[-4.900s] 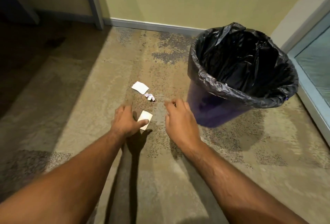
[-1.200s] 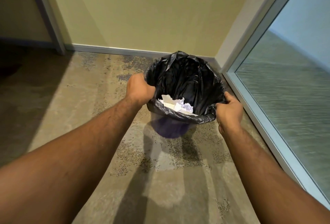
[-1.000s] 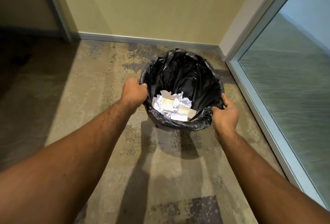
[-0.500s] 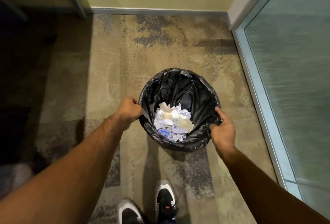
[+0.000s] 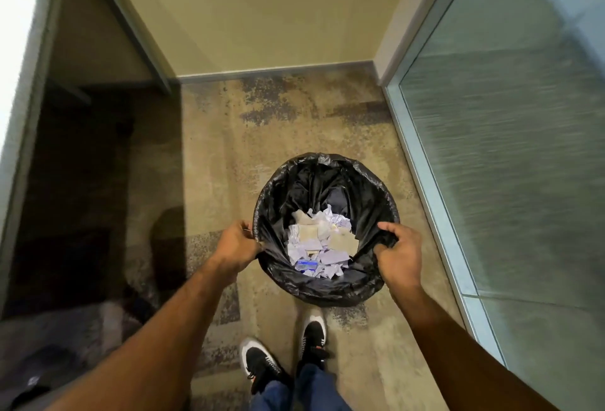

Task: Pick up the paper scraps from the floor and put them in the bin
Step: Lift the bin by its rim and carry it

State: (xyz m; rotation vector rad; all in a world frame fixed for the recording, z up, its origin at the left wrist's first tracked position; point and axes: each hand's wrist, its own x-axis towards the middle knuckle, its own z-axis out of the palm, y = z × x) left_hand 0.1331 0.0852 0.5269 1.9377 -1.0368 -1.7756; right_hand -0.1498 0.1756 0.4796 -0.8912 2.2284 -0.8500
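Note:
The bin [image 5: 366, 289], lined with a black plastic bag, is in front of me at mid-frame, seen from above. Several white and tan paper scraps [image 5: 319, 247] lie at its bottom. My left hand [image 5: 236, 245] grips the bin's left rim with curled fingers. My right hand [image 5: 397, 252] grips the right rim and bunches the bag's edge between thumb and fingers. No scraps show on the carpet around the bin.
Mottled tan carpet [image 5: 229, 155] stretches to a yellow wall [image 5: 262, 11] with a grey baseboard. A frosted glass panel [image 5: 510, 155] runs along the right. A dark shadowed recess [image 5: 75, 181] lies left. My shoes [image 5: 284, 355] are below the bin.
Since 4.9 s ago the scraps have left the floor and lie in the bin. Both hands took hold of the rim. The view has tipped down over the bin, and my shoes appeared.

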